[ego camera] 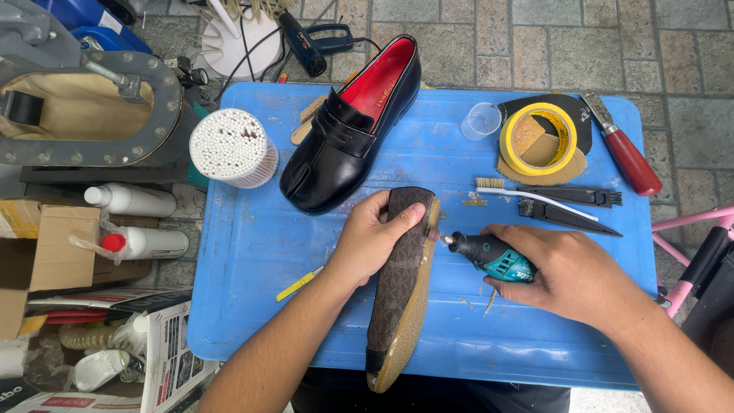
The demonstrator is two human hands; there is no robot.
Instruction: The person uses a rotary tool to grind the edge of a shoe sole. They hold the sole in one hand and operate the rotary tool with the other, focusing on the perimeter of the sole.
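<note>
Left hand (371, 245) clamps the brown flat shoe (401, 283) on edge; it looks light and bendy, best gripped mid-body. Right hand (569, 271) wraps the rotary tool (489, 255).

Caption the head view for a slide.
Left hand steadies a brown flat shoe on a blue table while right hand holds a rotary tool.

I work at a low blue plastic table (252, 252) standing on grey stone paving (535, 46). Off its left edge sit open cardboard boxes (46, 252) and a grey metal machine frame (92, 107). Pink metal tubing (688, 252) shows past the right edge. Soft, even daylight falls over everything.
</note>
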